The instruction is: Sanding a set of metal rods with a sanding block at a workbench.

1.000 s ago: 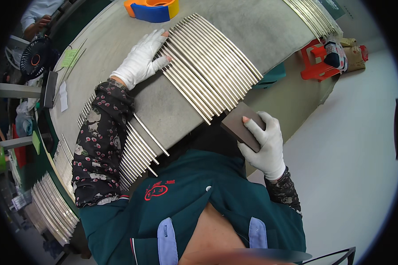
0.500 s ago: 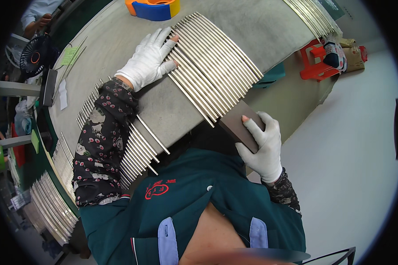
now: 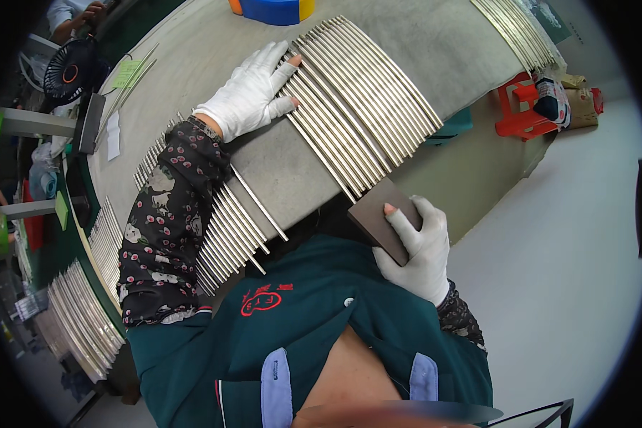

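My left hand [image 3: 253, 96], in a white glove with bare tips on the thumb and a finger, lies with fingers spread at the left side of a row of thin silvery metal rods [image 3: 378, 85]. Its fingertips touch the leftmost rods. A narrow gap splits these from the wider group to their right. A dark brown rectangular block [image 3: 384, 217] is gripped in my right hand [image 3: 422, 250], gloved the same way. The block's far edge meets the near ends of the left-hand rods, at the table's front edge.
More rods [image 3: 232, 232] lie under and beside my left forearm, some overhanging the grey table [image 3: 292, 171]. A blue and orange tape dispenser [image 3: 271, 10] sits at the back. Another rod bundle [image 3: 510, 32] is far right, near a red stool [image 3: 521, 114]. A black fan [image 3: 70, 71] stands left.
The block in my right hand has shifted left along the near rod ends. The gap in the row looks wider. My left hand stays on the rods while the whole view shifts slightly.
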{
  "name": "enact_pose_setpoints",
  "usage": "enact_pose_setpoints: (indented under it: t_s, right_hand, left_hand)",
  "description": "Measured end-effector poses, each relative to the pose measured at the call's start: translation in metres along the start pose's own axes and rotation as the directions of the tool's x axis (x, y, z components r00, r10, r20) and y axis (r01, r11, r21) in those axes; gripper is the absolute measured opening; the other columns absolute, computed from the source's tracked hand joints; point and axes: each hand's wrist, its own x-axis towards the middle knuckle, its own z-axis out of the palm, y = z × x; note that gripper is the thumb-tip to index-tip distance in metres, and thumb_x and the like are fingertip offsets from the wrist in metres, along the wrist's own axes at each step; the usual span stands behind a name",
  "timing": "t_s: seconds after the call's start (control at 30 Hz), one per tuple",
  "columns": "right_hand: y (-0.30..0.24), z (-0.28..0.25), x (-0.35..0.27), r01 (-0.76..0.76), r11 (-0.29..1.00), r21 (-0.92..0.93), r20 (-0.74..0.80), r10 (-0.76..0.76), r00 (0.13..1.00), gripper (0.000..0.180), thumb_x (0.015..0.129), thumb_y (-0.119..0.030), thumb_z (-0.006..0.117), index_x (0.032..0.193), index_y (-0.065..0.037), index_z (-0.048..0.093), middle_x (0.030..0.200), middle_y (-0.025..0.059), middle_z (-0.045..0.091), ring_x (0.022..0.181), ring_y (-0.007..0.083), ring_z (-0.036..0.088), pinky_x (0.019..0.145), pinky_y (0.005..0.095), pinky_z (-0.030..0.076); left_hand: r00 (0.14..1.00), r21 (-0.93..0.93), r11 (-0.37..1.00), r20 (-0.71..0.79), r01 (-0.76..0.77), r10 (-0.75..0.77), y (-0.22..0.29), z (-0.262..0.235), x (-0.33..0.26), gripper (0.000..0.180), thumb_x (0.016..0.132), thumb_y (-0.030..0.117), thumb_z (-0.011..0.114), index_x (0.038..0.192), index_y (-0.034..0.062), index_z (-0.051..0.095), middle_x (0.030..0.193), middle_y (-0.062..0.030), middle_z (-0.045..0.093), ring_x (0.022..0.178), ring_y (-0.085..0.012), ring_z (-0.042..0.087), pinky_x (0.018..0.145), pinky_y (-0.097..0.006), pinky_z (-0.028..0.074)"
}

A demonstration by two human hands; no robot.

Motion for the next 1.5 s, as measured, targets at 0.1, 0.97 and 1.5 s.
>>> enact_pose_setpoints:
  t_s: [0.1, 0.97, 1.5]
  right_hand:
    - [0.000, 0.002, 0.001, 0.002, 1.000, -0.004, -0.027, -0.002, 1.000, 0.065, 0.058, -0.017, 0.079, 0.120, -0.015, 0.058, 0.121, 0.0182, 0.046, 0.098, 0.0348, 0.052, 0.081, 0.0423, 0.048]
    - [0.017, -0.014, -0.002, -0.108, 0.992, -0.061, -0.117, 0.100, 0.988, 0.063, 0.059, -0.013, 0.076, 0.119, -0.011, 0.059, 0.121, 0.0191, 0.048, 0.105, 0.0356, 0.050, 0.088, 0.0432, 0.046]
    - [0.023, -0.028, 0.010, -0.093, 0.989, -0.117, -0.216, 0.066, 0.974, 0.063, 0.059, -0.011, 0.075, 0.120, -0.012, 0.059, 0.120, 0.0179, 0.049, 0.104, 0.0347, 0.050, 0.089, 0.0429, 0.045]
  left_hand:
    - [1.000, -0.013, 1.000, 0.005, 0.001, -0.001, 0.001, -0.003, -0.001, 0.073, 0.096, 0.060, 0.030, 0.149, 0.0098, 0.023, 0.149, -0.0272, 0.023, 0.137, -0.0452, 0.024, 0.113, -0.047, 0.022]
    - [0.979, -0.304, 0.938, -0.165, -0.170, 0.124, 0.057, -0.031, 0.020, 0.035, 0.070, 0.014, 0.077, 0.104, 0.0117, 0.066, 0.097, -0.0054, 0.063, 0.095, -0.0245, 0.059, 0.086, -0.039, 0.048]
    - [0.936, -0.362, 0.896, 0.140, -0.257, 0.324, 0.097, -0.037, 0.037, 0.021, 0.066, 0.017, 0.076, 0.079, 0.0088, 0.062, 0.087, -0.0034, 0.054, 0.091, -0.0245, 0.052, 0.079, -0.038, 0.043]
